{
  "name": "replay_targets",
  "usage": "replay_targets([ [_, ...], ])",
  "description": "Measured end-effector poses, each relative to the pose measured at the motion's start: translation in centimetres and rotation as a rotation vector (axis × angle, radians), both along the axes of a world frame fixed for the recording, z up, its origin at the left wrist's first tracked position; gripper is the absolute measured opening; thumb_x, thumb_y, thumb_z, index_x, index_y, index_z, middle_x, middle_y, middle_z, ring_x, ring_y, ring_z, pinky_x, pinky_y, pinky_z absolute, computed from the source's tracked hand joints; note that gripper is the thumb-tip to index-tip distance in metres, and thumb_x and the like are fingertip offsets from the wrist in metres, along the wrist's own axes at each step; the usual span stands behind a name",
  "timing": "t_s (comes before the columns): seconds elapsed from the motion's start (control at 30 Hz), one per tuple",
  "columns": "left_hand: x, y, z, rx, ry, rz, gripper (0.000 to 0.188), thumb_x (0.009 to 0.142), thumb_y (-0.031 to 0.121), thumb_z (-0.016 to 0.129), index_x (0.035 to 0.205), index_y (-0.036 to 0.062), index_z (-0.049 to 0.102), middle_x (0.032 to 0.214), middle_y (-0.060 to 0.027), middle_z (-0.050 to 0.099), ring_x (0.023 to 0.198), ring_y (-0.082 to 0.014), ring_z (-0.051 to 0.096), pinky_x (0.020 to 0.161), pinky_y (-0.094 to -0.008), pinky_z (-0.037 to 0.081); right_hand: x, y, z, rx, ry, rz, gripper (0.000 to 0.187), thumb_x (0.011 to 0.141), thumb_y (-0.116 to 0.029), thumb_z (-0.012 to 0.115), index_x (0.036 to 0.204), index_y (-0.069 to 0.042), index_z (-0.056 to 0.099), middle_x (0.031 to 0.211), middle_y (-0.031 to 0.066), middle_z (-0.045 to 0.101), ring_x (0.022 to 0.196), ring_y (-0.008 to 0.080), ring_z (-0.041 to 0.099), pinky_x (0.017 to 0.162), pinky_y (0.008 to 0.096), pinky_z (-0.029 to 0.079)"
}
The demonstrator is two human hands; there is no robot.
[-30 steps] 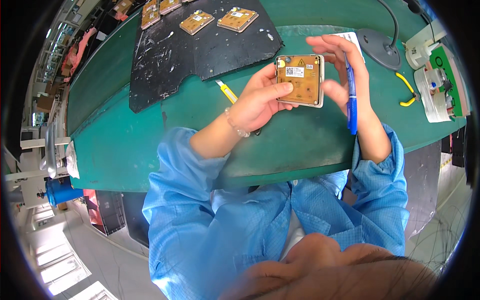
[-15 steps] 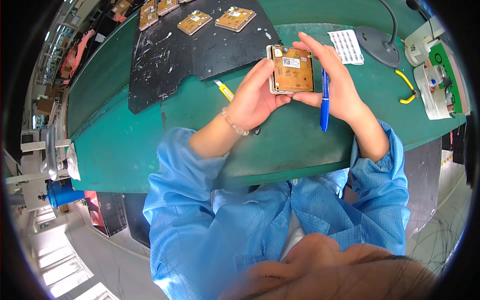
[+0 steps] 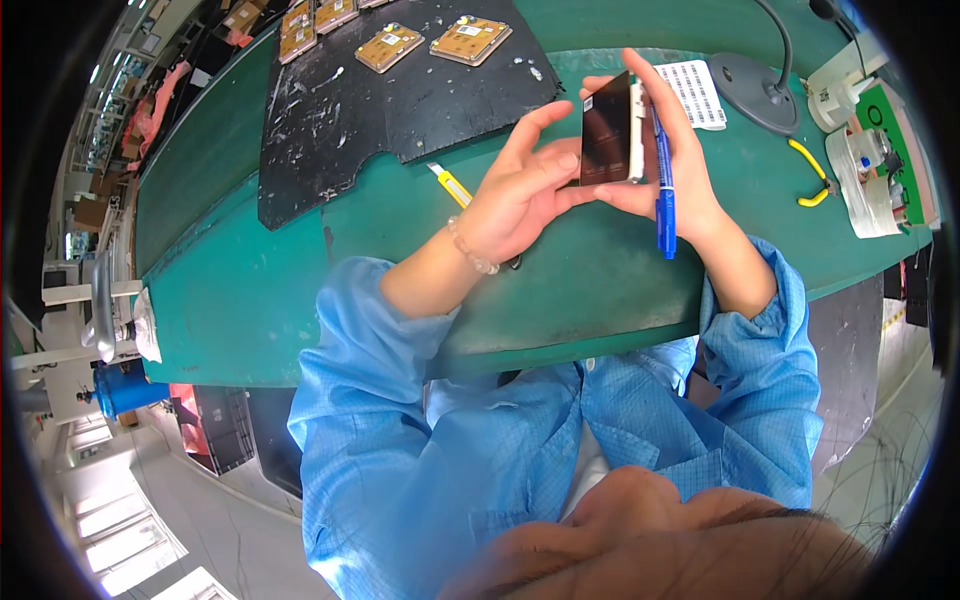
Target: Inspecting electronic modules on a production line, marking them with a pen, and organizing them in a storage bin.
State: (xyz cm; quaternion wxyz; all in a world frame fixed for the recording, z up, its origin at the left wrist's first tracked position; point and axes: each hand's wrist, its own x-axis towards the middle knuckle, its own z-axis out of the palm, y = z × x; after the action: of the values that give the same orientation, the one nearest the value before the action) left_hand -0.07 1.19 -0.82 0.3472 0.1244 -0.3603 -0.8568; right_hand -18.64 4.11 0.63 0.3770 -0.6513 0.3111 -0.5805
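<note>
A flat square electronic module [image 3: 606, 135] stands tilted between my hands, its glossy dark face toward the left and a pale edge toward the right. My right hand [image 3: 685, 170] grips it from the right, fingers behind and thumb along the bottom. That hand also keeps a blue marker pen [image 3: 666, 205] against the palm, pointing down. At the module's lower left edge, the thumb and a lower finger of my left hand [image 3: 515, 195] touch it, while the index finger stretches away. Beside my left wrist lies a yellow utility knife [image 3: 452, 187], partly covered.
Similar amber-faced modules [image 3: 470, 40] rest on a black board [image 3: 330, 130] at the far left of the green table [image 3: 230, 290]. Behind my right hand are a label sheet [image 3: 697, 95] and a grey stand base [image 3: 755, 95]. Yellow-handled pliers [image 3: 812, 175] and a white bottle [image 3: 838, 100] are at right.
The module has turned from its amber labelled face to its dark face and edge. My left index finger has lifted off it; the marker pen shifted slightly right with my right hand.
</note>
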Motion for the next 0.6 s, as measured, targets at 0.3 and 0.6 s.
replay_targets([
  [0.3,-0.03,-0.02,0.27,0.017,0.004,0.043,0.067,0.085,0.0,0.061,0.139,0.015,0.024,0.122,-0.0163,0.055,0.112,-0.0241,0.055,0.096,-0.0424,0.046,0.53,-0.18,0.19,0.12,-0.193,0.103,0.106,0.062,-0.011,0.086,0.146,-0.006,0.021,0.136,0.0154,0.046,0.12,0.0232,0.051,0.101,0.0366,0.042],
  [0.6,-0.1,0.43,0.8,0.084,0.058,0.039,0.06,0.082,-0.003,0.062,0.13,0.0135,0.03,0.119,-0.0123,0.054,0.111,-0.0236,0.055,0.093,-0.0427,0.047,0.23,-0.27,0.49,0.127,-0.196,0.168,0.099,0.062,-0.016,0.087,0.141,-0.004,0.027,0.138,0.0154,0.044,0.123,0.0247,0.048,0.102,0.0376,0.043],
])
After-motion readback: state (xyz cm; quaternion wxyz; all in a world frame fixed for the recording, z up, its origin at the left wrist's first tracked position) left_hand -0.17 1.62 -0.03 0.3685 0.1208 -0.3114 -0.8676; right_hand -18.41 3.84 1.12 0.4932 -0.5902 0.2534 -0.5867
